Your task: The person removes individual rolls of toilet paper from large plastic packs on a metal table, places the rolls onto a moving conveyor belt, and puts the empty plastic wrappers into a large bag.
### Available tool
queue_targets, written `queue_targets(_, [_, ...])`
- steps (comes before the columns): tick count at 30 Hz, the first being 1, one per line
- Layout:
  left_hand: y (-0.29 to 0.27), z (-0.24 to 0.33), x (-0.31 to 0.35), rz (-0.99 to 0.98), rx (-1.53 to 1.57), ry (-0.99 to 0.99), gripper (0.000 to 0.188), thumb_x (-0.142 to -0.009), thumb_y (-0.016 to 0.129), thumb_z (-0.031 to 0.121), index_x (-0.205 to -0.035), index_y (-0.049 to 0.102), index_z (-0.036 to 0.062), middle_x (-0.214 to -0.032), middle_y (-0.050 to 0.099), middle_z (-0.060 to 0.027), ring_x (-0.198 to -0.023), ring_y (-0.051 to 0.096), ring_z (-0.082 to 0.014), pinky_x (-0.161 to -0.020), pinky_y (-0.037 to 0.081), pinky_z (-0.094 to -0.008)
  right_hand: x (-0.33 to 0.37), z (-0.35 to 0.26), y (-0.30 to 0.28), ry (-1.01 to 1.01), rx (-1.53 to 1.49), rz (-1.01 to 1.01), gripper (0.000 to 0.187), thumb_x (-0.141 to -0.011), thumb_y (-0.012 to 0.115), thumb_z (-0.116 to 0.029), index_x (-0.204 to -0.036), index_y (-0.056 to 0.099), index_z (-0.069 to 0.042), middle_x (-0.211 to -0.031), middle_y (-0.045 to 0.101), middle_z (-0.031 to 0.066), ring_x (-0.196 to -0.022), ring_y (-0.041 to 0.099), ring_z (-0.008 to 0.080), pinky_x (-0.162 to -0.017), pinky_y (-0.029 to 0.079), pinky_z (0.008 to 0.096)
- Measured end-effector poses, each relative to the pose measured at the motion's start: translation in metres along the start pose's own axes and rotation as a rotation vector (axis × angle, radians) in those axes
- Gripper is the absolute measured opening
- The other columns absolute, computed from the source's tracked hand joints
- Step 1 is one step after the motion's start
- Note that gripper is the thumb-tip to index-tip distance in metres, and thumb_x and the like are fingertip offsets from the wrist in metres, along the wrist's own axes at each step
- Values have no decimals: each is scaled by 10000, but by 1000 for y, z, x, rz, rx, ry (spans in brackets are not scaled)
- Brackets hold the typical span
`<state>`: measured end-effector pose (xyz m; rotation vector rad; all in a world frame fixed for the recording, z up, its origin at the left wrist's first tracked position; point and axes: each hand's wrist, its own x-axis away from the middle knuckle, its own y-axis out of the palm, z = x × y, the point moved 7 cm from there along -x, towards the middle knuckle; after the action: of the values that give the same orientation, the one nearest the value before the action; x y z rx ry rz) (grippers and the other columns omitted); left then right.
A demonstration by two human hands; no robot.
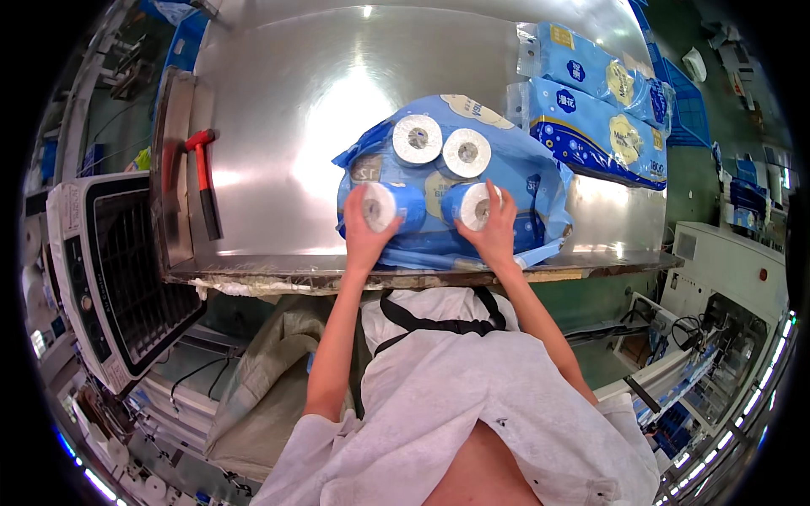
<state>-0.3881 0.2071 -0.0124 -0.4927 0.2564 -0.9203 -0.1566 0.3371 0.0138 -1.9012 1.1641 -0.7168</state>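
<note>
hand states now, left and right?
Left hand: closed on a blue-wrapped tissue roll.
Right hand: closed on another blue-wrapped roll.

Both hands [364,232] [492,226] gripping toilet rolls [381,207] in blue bag [523,181]

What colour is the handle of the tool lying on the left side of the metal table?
The tool handle is red, darker towards its lower end; the head view shows it.

Open blue plastic pack [506,181] lies at table's 6 o'clock edge; four white paper rolls [418,139] inside (cores facing up), two upper, two lower.
</note>
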Motion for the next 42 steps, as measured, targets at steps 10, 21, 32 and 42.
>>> queue_targets(10, [31, 22, 1, -149, -439, 197, 938, -742, 773, 407, -1474, 286, 82, -1448, 353, -207, -1269, 414, -424, -1023, 406, -483, 3, 19, 29, 47, 165, -113, 1142, -577, 883, -282, -1505, 232, -144, -1433, 287, 283, -1279, 344, 462, -971, 447, 502])
queue_targets(21, [31, -11, -4, -411, -337, -83, 639, -851, 662, 306, -1399, 403, 104, -1277, 548, -203, -1081, 594, -380, -882, 503, -442, -6, 19, 10, -123, 78, -282, 850, -765, 756, -323, -1473, 311, -169, -1417, 414, 193, -1285, 413, 413, -996, 429, 529])
queue_targets(32, [44, -41, 7, -430, 28, -398, 577, -804, 675, 149, -1348, 486, 138, -1179, 631, -148, -980, 655, -277, -799, 557, -377, -3, 56, 41, 504, -403, -416, 539, -794, 645, -252, -1302, 541, -104, -1043, 687, 142, -855, 696, 259, -628, 589, 345])
queue_targets(42, [4, -40, 9, -444, 505, -311, 525, -748, 600, -61, -1253, 571, 77, -1225, 610, -78, -1153, 568, -205, -1013, 426, -349, 23, 88, 33, 552, -1023, -567, 597, -834, 581, -13, -1402, 436, -126, -1154, 628, 50, -1016, 609, 138, -776, 552, 274])
